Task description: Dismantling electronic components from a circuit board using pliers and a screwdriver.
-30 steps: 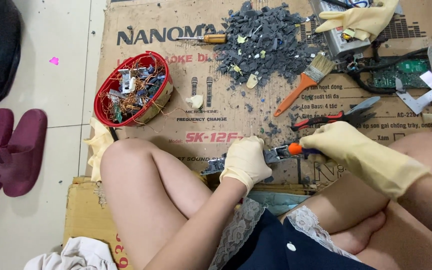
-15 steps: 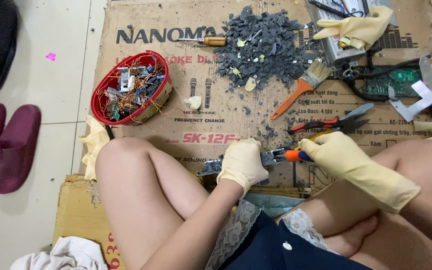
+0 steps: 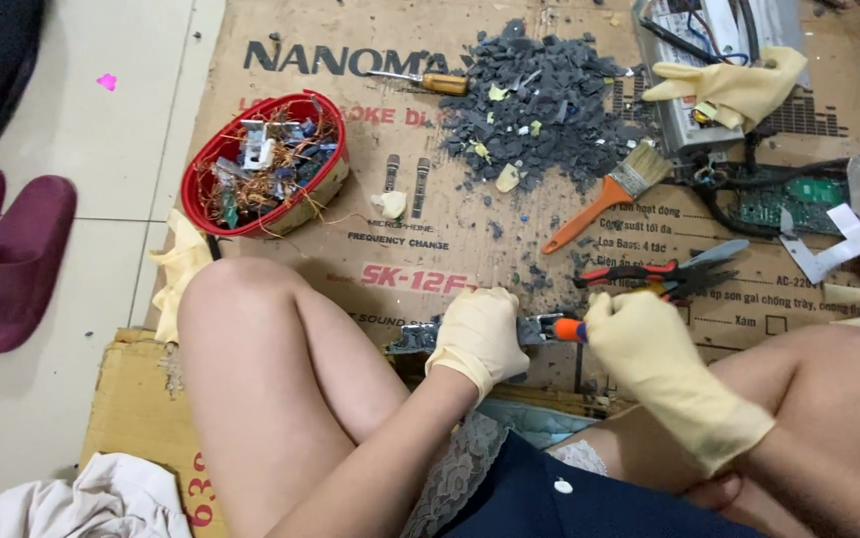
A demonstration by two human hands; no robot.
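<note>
A flat grey metal part with small fittings (image 3: 412, 339) lies on the near edge of the printed brown cardboard sheet (image 3: 470, 239), just beyond the person's crossed legs. Its long axis runs left to right. The left hand (image 3: 478, 336), in a pale yellow rubber glove, is closed down over the part's middle and pins it to the cardboard, so only the ends show. The right hand (image 3: 639, 344), gloved the same way, is wrapped tight around the orange-handled tool (image 3: 569, 330), whose tip points left along that same axis and meets the part's right end, just beside the left hand. The two hands sit nearly side by side, the left one covering the part and the right one coming at it from the right.

Just beyond the right hand lie red-and-black handled pliers (image 3: 649, 276). Farther off are an orange-handled paintbrush (image 3: 604, 197) and a heap of dark grey plastic chips (image 3: 540, 100). A red round basket of copper wire and scrap (image 3: 263, 164) stands far left, beyond the left knee.
</note>
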